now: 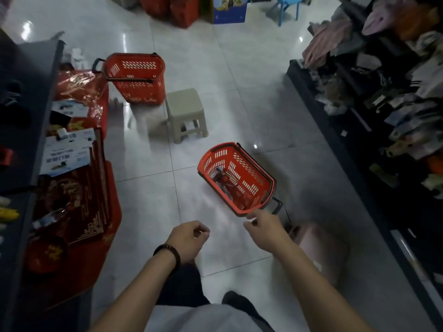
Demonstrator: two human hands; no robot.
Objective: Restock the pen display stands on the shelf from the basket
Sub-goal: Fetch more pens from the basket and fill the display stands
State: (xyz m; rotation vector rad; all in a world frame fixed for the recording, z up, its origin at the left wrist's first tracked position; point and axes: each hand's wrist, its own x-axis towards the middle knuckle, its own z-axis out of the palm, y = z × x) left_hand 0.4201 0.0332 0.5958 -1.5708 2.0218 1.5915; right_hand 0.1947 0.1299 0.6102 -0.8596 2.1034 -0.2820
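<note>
A red basket (247,173) sits on the white tiled floor (215,68) a little right of the frame's centre, tilted so its open mouth faces the camera. In its bottom, towards the left end, lie a few flat packs (221,174). They are red and silvery and could be pen packs, though blur makes it hard to be sure. The rest of the basket's floor is bare red plastic.

The right hand (266,228) reaches in from the lower right, at the basket's nearest corner. Its fingers are loosely bent and hold nothing. The forefinger overlaps the rim, but whether it touches cannot be told. The left hand (189,238), lower centre, hangs over the floor well apart from the basket, its fingers loosely curled with nothing in them. A dark bead bracelet (169,250) circles its wrist.

A second red basket (134,65) stands upright in the upper left of the frame, and nothing shows inside it. Just beside it, to the right, is a beige plastic stool (184,104). A pink stool (318,245) stands at the lower right, partly behind the right forearm.

Along the left edge runs a dark shelf (28,92), with red and gold packaged goods (79,188) stacked at its foot. The right edge holds another dark shelf (311,92) crowded with cloth goods and carded items. A blue stool (287,6) shows at the top.
</note>
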